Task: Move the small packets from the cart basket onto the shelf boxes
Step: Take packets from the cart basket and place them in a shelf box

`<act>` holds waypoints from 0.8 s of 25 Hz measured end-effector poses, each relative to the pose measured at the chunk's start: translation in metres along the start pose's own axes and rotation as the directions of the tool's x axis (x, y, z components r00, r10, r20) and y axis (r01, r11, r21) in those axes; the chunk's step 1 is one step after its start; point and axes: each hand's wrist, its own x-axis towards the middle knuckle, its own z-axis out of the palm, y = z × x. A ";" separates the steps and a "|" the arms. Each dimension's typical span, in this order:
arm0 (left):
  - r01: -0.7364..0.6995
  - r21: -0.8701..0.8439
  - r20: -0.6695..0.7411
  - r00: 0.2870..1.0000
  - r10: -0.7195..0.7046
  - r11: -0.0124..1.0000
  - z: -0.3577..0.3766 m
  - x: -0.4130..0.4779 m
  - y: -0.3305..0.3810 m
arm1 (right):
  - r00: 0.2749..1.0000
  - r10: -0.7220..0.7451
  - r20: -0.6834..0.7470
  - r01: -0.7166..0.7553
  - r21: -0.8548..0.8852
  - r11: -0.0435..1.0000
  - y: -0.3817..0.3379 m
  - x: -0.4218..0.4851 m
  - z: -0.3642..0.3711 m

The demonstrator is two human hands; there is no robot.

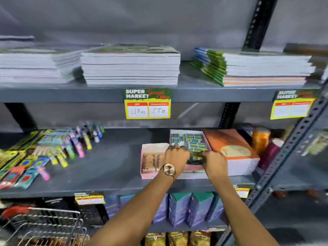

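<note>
Pink open cardboard box (192,170) on grey shelf (99,176); left hand (175,157), right hand (213,163) over it, fingers curled pinching small dark packets (194,159).

- Both bare forearms are stretched forward and upward.
- The left hand (176,157) is turned palm down, fingers curled.
- The right hand (213,163) is curled just beside it.

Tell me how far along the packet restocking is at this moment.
Done: the rear shelf box already holds many small blue packets. In hand: the left hand and right hand meet over the front box, gripping a dark bundle, contents blurred. Left: the cart basket sits at lower left; its contents are unclear.
</note>
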 end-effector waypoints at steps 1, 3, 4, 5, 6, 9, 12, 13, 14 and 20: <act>0.007 0.005 0.019 1.000 -0.007 1.000 0.002 0.004 0.002 | 0.997 -0.020 0.073 0.021 -0.017 1.000 0.001 0.005 0.000; 0.013 -0.039 0.080 0.997 -0.010 0.999 0.002 0.011 0.003 | 0.982 -0.041 0.187 0.031 0.054 0.998 0.003 0.007 0.001; 0.012 -0.079 0.122 0.993 -0.002 0.997 0.000 0.012 0.002 | 0.974 -0.040 0.223 0.016 0.110 0.994 0.005 0.007 0.003; 0.011 -0.121 0.159 0.987 0.009 0.993 -0.002 0.012 0.000 | 0.969 -0.035 0.243 -0.004 0.158 0.987 0.007 0.007 0.007; 0.017 -0.161 0.191 0.981 0.014 0.987 -0.005 0.011 -0.002 | 0.969 -0.033 0.243 -0.012 0.184 0.983 0.008 0.005 0.008; 0.053 -0.259 0.242 0.970 0.012 0.965 -0.007 0.001 -0.010 | 0.973 -0.022 0.228 -0.020 0.181 0.983 0.000 -0.003 0.010; 0.014 -0.295 0.138 0.990 0.028 0.955 0.002 -0.025 -0.023 | 0.993 -0.044 0.109 0.023 0.189 0.982 -0.025 -0.015 0.007; 0.011 -0.290 0.037 0.999 0.000 0.957 0.012 -0.038 -0.031 | 0.996 -0.082 0.031 0.073 0.226 0.971 -0.038 -0.022 0.008; 0.028 -0.274 -0.064 0.997 -0.047 0.961 0.021 -0.051 -0.040 | 0.990 -0.130 -0.051 0.139 0.288 0.947 -0.051 -0.030 0.009; 0.462 -0.293 -0.100 0.856 -0.507 0.837 0.074 -0.186 -0.149 | 0.829 -0.552 -0.087 0.504 0.541 0.673 -0.206 -0.108 0.056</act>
